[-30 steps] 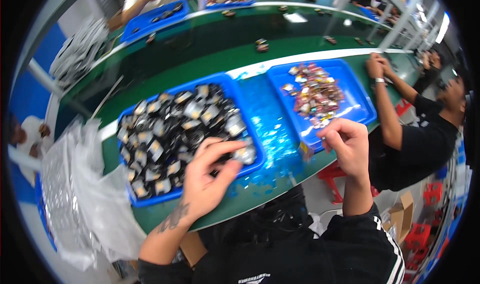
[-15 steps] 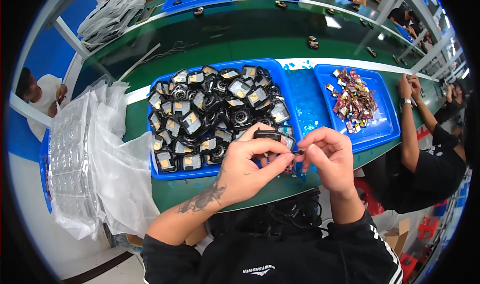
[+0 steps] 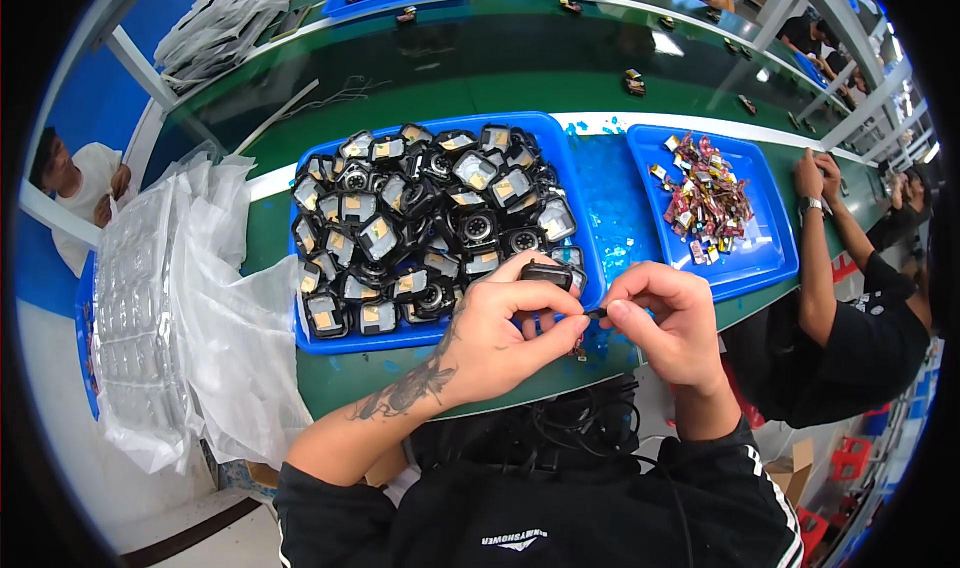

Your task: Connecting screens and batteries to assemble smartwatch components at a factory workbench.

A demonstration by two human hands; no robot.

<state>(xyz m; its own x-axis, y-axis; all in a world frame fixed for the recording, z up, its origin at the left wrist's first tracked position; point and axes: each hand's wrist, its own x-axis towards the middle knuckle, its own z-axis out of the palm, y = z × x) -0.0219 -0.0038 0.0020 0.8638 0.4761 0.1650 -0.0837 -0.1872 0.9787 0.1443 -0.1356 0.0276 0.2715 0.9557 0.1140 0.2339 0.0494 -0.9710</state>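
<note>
Just right of centre in the frame, the left hand [image 3: 510, 333] is holding a black casing [image 3: 546, 274] against its curled fingers, while its thumb and forefinger are pinching a small dark piece [image 3: 596, 313] — too small to make out fully. The right hand [image 3: 668, 320] is meeting it there, its grip pressed together on the piece's other end. A bit of something reddish [image 3: 580, 349] is showing just below.

Behind the hands, left of centre, a large blue tray [image 3: 583, 253] is carrying heaped housings [image 3: 400, 228] (some are showing round, lens-like faces, others grey panels). Right of centre, a smaller blue tray [image 3: 772, 253] is bearing little red-and-yellow parts [image 3: 705, 198]. Both trays are resting on a green worktop [image 3: 345, 376] — and whitish plastic sheeting [image 3: 150, 308] is hanging at the left.
</note>
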